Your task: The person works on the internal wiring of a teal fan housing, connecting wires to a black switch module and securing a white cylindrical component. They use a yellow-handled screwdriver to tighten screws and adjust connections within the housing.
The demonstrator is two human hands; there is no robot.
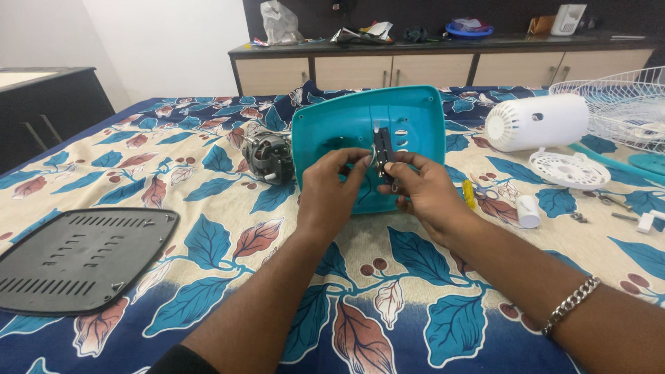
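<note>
A teal plastic fan base shell [415, 114] stands tilted on edge on the leaf-patterned cloth, its hollow inside facing me. My left hand [331, 190] and my right hand [419, 190] meet in front of it. Both pinch a small black switch block [382, 147] with thin wires inside the shell. A grey fan motor [268, 156] lies just left of the shell, touching its edge. A silver chain bracelet [571, 302] circles my right wrist.
A black vented base plate [83, 260] lies at the near left. A white motor housing [537, 121], a white round cap [569, 170], a white wire grille [616, 97], a small white cylinder [528, 211] and screws [578, 217] sit at the right. A cabinet [443, 66] stands behind.
</note>
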